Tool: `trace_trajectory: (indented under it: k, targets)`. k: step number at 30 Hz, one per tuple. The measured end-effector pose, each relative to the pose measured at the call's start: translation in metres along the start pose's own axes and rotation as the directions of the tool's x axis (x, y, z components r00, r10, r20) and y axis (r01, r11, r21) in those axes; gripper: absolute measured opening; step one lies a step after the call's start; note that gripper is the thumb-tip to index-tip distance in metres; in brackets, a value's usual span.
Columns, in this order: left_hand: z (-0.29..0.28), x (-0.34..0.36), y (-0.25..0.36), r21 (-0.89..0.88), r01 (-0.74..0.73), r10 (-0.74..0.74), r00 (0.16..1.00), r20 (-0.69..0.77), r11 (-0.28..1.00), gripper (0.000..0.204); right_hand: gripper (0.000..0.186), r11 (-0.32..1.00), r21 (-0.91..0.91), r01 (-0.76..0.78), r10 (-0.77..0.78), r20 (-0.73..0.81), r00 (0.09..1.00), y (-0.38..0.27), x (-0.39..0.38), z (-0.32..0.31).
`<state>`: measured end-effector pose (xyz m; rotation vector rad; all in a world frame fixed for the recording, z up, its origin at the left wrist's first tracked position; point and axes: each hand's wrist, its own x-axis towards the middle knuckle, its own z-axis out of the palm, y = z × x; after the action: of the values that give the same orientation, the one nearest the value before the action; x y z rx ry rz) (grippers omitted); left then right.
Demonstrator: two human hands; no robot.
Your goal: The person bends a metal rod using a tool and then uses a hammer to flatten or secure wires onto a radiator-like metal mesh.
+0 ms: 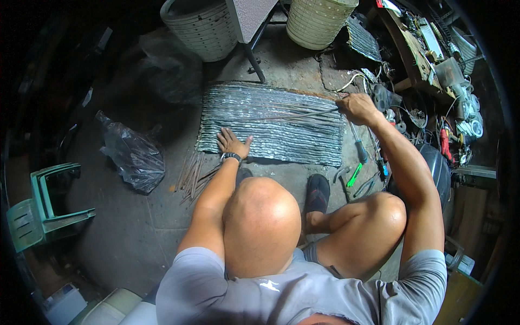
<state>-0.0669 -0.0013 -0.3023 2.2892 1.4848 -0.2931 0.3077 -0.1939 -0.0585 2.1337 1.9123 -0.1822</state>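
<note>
A silvery, ribbed rectangular mat (271, 146) lies on the concrete floor. My left hand (232, 142) rests palm down near its lower left, fingers spread. My right hand (355, 110) is closed at the upper right end, gripping a long thin rod (311, 114) that lies slanted across the mat. Loose brown rods (189, 179) lie below the mat's left corner. Right of the mat are a blue-handled screwdriver (361, 150), a green-handled tool (355, 174) and pliers (367, 184).
Two woven bins (197, 32) and a metal-legged table (252, 62) stand behind the mat. A dark plastic bag (132, 160) and green plastic stool (51, 216) are at left. A cluttered wooden shelf (406, 49), cables and parts crowd the right.
</note>
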Motion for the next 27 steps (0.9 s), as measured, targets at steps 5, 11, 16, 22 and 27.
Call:
trace_trajectory:
  k: [5, 11, 16, 22, 27]
  targets:
    - [-0.004, 0.000, -0.003, 0.030, 0.010, -0.015, 0.983, 0.181, 1.000, 0.118, 0.011, 0.983, 0.134, 0.128, -0.134, 0.040, 0.990, -0.016, -0.008, -0.069]
    - [-0.006, 0.008, -0.005, -0.022, -0.047, 0.051, 0.963, 0.264, 0.999, 0.117, 0.012, 0.978, -0.133, 0.159, -0.187, -0.241, 0.952, -0.037, -0.019, -0.108]
    - [0.004, 0.033, -0.037, -0.126, -0.084, 0.116, 0.955, 0.274, 0.988, 0.121, 0.009, 0.976, -0.219, -0.021, -0.059, -0.353, 0.934, -0.056, -0.045, -0.112]
    - [-0.045, 0.032, -0.063, -0.401, -0.252, 0.205, 0.966, -0.158, 0.881, 0.101, 0.013, 0.939, 0.271, -0.214, 0.248, -0.097, 0.964, -0.008, -0.100, -0.170]
    - [-0.142, -0.046, 0.091, 0.072, -0.812, 0.623, 0.383, -0.682, 0.579, 0.084, 0.015, 0.805, 0.492, -0.331, 0.363, 0.031, 0.931, 0.039, -0.190, -0.178]
